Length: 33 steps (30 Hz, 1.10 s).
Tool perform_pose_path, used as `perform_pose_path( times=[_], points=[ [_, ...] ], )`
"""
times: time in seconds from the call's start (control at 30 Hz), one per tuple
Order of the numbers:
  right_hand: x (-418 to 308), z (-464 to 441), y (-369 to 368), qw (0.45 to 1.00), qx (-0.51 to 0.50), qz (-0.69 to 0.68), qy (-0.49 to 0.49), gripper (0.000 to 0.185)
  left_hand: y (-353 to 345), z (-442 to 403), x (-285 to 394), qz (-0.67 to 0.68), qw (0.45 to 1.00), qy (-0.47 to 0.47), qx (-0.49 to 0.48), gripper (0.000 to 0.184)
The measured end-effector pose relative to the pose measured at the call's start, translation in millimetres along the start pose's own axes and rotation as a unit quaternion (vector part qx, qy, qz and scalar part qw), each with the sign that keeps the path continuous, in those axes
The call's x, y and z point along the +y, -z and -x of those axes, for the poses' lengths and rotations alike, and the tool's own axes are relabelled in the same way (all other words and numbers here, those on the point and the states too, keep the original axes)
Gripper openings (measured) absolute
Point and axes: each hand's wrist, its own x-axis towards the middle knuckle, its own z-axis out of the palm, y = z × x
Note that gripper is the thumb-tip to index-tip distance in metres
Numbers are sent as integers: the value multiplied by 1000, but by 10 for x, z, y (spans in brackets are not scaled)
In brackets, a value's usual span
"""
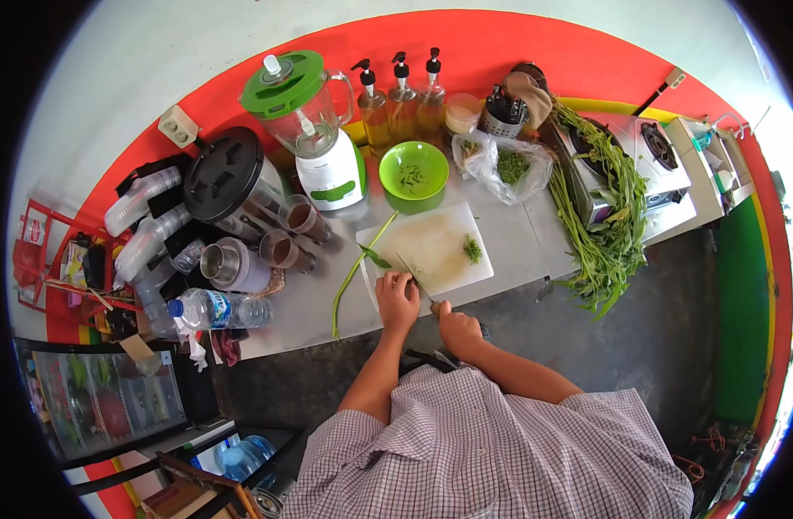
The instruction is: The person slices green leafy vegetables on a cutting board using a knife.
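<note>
In the head view, my right hand point(459, 331) is closed around the handle of a knife point(416, 279). Its thin blade points up and left over the white cutting board point(453, 275). My left hand point(397, 298) rests at the board's left front, fingers bent and pressed together close to the blade. A green leaf point(374, 256) sticks out just beyond those fingertips; the rest of it is hidden under them. Chopped greens point(473, 249) lie in a small heap on the board's right side. One long green stem point(353, 275) crosses the board's left edge.
Behind the board stand a green bowl point(414, 201) with green bits, a plastic bag point(535, 177) of greens, a blender point(329, 177) and pump bottles point(402, 108). Leafy stalks point(613, 229) drape over the stove point(669, 186). Brown-filled cups point(286, 251) and a water bottle point(219, 310) occupy the left.
</note>
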Motion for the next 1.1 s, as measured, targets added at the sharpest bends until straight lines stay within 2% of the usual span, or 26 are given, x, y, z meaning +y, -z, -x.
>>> perform_pose_path(
  times=[0.13,0.23,0.3,0.43,0.5,0.6,0.9,1.1],
  points=[
    [14,-90,136,999,15,-26,32,25,6,17,-9,4,1000,-3,0,17],
    [22,-67,192,999,-15,-22,32,24,-2,23,-21,3,1000,-1,-3,17],
    [40,12,137,997,-40,-65,23,31,9,23,-12,0,1000,0,0,17],
    [6,-14,65,998,-43,-49,-8,34,14,13,-15,3,1000,-2,-1,18],
    [31,-105,121,998,-25,-51,36,37,-3,27,-18,7,1000,-3,0,18],
    [34,-171,244,998,-43,-27,46,38,3,20,-12,3,1000,5,2,19],
    [19,-95,166,997,-55,-37,26,45,-1,26,0,7,1000,12,8,20],
    [34,-158,413,994,-89,-34,46,41,13,35,-16,13,1000,10,0,19]
  ],
)
